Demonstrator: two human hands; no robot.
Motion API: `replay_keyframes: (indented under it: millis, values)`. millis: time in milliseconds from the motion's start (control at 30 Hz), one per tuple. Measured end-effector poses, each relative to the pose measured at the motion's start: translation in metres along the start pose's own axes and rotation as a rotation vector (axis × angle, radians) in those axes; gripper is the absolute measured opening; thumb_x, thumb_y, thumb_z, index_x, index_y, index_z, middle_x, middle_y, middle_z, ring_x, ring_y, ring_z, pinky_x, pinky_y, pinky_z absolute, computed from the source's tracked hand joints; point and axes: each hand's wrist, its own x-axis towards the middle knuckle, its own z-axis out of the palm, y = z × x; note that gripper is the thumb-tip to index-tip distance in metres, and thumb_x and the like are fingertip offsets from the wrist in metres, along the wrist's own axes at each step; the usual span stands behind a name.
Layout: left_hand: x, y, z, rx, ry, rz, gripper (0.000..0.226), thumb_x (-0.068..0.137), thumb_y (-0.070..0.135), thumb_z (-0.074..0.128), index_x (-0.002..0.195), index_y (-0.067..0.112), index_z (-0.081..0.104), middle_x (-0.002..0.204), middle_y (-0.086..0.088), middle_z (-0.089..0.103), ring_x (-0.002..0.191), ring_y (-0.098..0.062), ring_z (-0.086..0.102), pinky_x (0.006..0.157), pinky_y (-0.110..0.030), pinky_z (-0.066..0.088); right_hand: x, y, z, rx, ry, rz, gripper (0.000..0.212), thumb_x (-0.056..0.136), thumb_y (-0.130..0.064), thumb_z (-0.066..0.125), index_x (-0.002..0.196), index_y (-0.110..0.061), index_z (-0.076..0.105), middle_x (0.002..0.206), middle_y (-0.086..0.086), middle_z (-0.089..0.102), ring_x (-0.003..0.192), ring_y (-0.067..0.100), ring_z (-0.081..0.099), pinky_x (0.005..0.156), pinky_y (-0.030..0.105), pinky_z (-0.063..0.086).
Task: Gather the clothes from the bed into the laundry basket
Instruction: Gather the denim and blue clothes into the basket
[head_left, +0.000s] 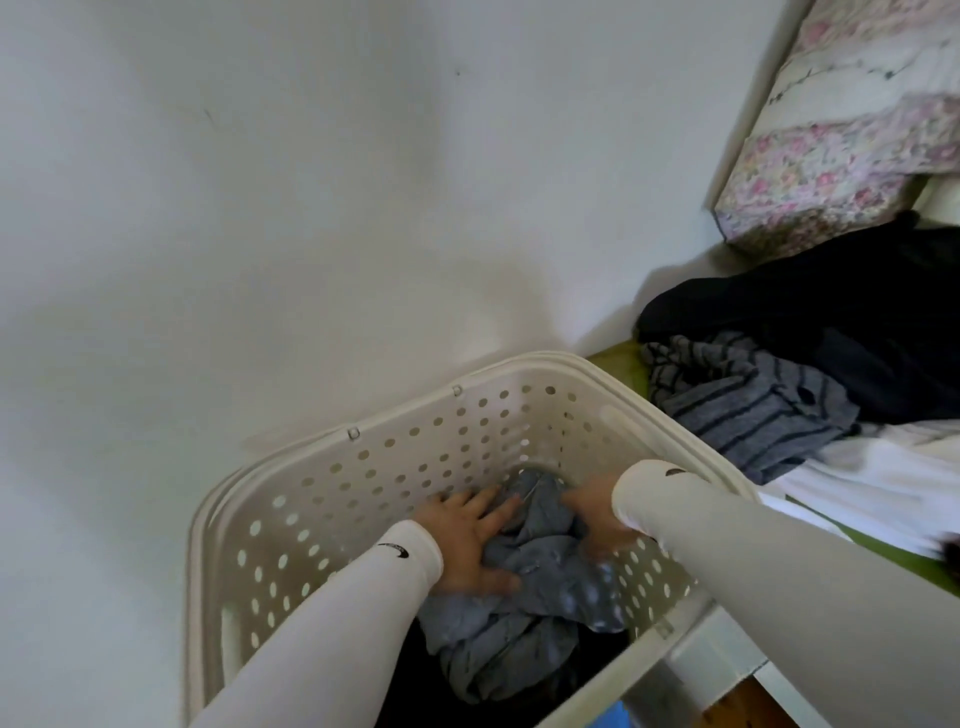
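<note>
A cream perforated laundry basket (395, 457) stands against the wall beside the bed. Inside it lies a crumpled grey-blue garment (524, 613) on top of something dark. My left hand (470, 540) lies flat on the garment with its fingers spread. My right hand (597, 517) reaches over the basket's right rim and presses on the same garment, fingers curled into the cloth. On the bed to the right lie a grey striped garment (748, 405), a black garment (841, 312) and white cloth (883, 483).
A white wall (260, 208) fills the left and back. A floral pillow (841, 140) leans at the bed's head, top right. The bed has a green sheet (623, 364). Wooden floor (737, 712) shows at the bottom right.
</note>
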Motion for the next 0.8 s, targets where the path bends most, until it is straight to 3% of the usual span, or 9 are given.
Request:
replay_keyframes:
  millis: [100, 300, 567, 800]
  values:
    - [-0.023, -0.001, -0.029, -0.017, 0.055, -0.053, 0.095, 0.086, 0.083, 0.026, 0.158, 0.033, -0.012, 0.169, -0.002, -0.002, 0.154, -0.028, 0.008, 0.122, -0.049, 0.012, -0.026, 0.008, -0.001, 0.232, 0.301, 0.014, 0.052, 0.093, -0.039, 0.055, 0.140, -0.017, 0.047, 0.135, 0.011, 0.056, 0.120, 0.032, 0.055, 0.100, 0.042, 0.046]
    - [-0.071, 0.009, -0.097, -0.051, 0.194, -0.127, 0.089, 0.090, 0.078, 0.022, 0.160, 0.030, -0.005, 0.169, -0.002, 0.004, 0.153, -0.026, 0.012, 0.123, -0.045, 0.014, -0.095, 0.027, -0.012, 0.342, 0.560, 0.010, 0.073, 0.090, -0.061, 0.048, 0.151, -0.028, 0.027, 0.158, 0.000, 0.024, 0.141, 0.026, 0.034, 0.114, 0.042, 0.033]
    - [-0.112, 0.067, -0.177, -0.099, 0.407, -0.107, 0.083, 0.093, 0.075, 0.018, 0.160, 0.029, 0.005, 0.167, 0.000, 0.016, 0.151, -0.025, 0.022, 0.121, -0.043, 0.022, -0.210, 0.069, 0.015, 0.415, 0.750, 0.141, 0.082, 0.087, -0.068, 0.045, 0.154, -0.028, 0.020, 0.161, -0.002, 0.012, 0.144, 0.023, 0.028, 0.115, 0.038, 0.031]
    - [-0.118, 0.158, -0.226, -0.094, 0.482, 0.037, 0.077, 0.097, 0.069, 0.024, 0.161, 0.027, 0.011, 0.166, -0.002, 0.021, 0.149, -0.025, 0.026, 0.118, -0.041, 0.026, -0.303, 0.123, 0.088, 0.496, 0.769, 0.390, 0.079, 0.090, -0.066, 0.042, 0.155, -0.029, 0.016, 0.162, -0.003, 0.010, 0.143, 0.024, 0.030, 0.111, 0.039, 0.035]
